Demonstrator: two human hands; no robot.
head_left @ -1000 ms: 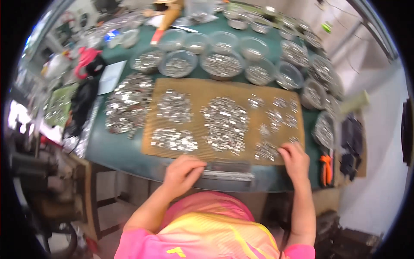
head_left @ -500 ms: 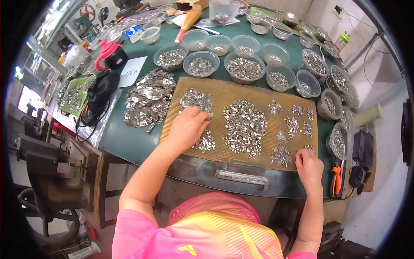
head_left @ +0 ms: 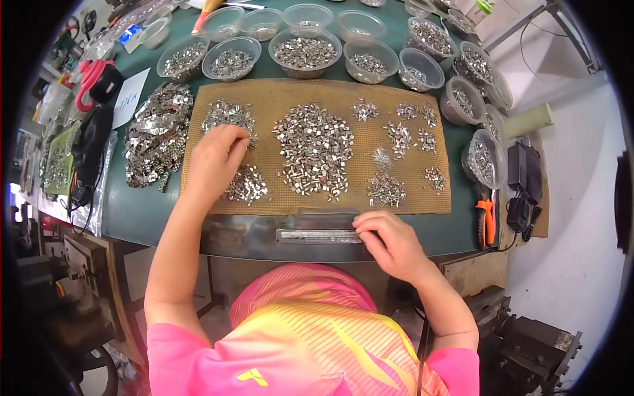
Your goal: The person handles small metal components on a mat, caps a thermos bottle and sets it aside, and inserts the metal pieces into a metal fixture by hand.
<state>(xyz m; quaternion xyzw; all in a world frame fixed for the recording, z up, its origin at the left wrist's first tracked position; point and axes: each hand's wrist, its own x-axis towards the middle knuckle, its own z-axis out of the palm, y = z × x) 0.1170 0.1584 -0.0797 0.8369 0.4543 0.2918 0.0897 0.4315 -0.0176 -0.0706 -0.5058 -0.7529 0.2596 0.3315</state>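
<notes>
My left hand (head_left: 219, 158) rests at the left of a brown ribbed mat (head_left: 363, 142), fingers bent and drawn together beside a pile of small silvery metal pieces (head_left: 228, 115). A second small pile (head_left: 247, 186) lies just below it, partly covered by the hand. At the table's front edge, my right hand (head_left: 394, 245) has its thumb and fingertips closed at the right end of a narrow metal rail (head_left: 314, 236). What either hand's fingertips hold is too small to see. Between the hands spreads a large heap of metal pieces (head_left: 314, 152).
Several small piles (head_left: 386, 190) dot the mat's right side. Clear plastic bowls of metal parts (head_left: 306, 53) line its far and right edges. Linked metal strips (head_left: 158, 135) are heaped at the left. Orange-handled pliers (head_left: 485, 221) lie by the right edge, near a black adapter (head_left: 524, 168).
My right hand has moved left from the small pile at the mat's right corner to the rail's end. My left hand stays by the left piles. The whole view has shifted.
</notes>
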